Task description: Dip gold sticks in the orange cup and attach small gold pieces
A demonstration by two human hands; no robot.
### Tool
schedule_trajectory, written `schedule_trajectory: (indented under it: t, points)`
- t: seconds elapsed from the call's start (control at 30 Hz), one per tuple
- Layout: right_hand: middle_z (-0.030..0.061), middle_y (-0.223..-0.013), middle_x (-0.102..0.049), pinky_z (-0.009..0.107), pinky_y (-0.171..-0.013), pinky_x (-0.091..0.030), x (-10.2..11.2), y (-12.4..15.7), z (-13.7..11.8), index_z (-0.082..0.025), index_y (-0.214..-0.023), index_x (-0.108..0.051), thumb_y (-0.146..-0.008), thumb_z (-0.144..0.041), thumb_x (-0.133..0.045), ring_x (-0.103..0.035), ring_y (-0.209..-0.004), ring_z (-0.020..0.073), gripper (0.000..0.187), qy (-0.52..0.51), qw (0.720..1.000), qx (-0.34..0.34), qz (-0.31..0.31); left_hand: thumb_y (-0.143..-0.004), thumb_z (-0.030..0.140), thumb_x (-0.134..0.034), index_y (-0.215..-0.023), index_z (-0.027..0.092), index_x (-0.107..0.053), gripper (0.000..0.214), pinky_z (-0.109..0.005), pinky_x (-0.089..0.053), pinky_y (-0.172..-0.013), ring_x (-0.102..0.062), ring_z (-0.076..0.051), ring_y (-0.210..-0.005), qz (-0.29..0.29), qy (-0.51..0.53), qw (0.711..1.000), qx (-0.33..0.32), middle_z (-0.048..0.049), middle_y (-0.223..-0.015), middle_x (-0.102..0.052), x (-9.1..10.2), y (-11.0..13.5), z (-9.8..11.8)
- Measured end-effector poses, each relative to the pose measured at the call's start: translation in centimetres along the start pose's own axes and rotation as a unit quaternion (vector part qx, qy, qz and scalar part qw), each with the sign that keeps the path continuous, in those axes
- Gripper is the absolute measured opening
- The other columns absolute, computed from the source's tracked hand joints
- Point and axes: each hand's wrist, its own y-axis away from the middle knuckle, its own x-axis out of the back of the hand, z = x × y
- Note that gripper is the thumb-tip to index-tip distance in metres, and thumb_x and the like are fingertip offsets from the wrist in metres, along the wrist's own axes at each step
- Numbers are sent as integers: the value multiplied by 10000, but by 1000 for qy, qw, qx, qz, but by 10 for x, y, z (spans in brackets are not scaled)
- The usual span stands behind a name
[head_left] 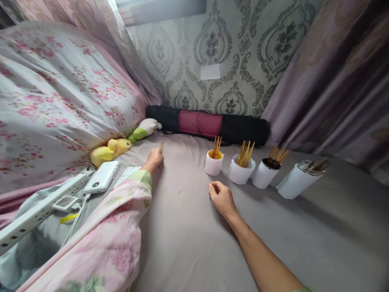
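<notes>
My left hand rests on the grey bed sheet, closed around a few thin wooden sticks that poke up from it. My right hand lies on the sheet with its fingers curled in; nothing shows inside them. Just beyond it stands a row of white cups: one with an orange rim, a second, a third with a dark inside, and a tilted one. Each cup holds several upright wooden sticks.
A floral duvet is piled at the left, with a yellow and green plush toy at its foot. A white power bank, a power strip and a phone lie beside my left sleeve. A black and maroon bag lies along the wall.
</notes>
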Motion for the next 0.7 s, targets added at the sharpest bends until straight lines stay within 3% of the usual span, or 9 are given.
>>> schedule_trajectory:
  t: [0.23,0.7]
  points:
    - [35,-651,-644,235,-569,-401,0,0,0,-176,-737,-599,-788,-349,-447,-569,-584,142,236,-1,1000,1,1,-679,109,-553,-914,137,-661,261,-326,-444,-783,-580,-286,-965,9,-74,997,21,-170,-989,-623,0,2,6]
    - [23,-646,-631,232,-568,-392,-1,0,3,-180,-736,-590,-803,-352,-444,-555,-577,134,236,0,1000,-2,-1,-683,99,-533,-926,139,-655,275,-320,-451,-723,-592,-289,-939,20,-88,995,38,-187,-1003,-628,-2,0,7]
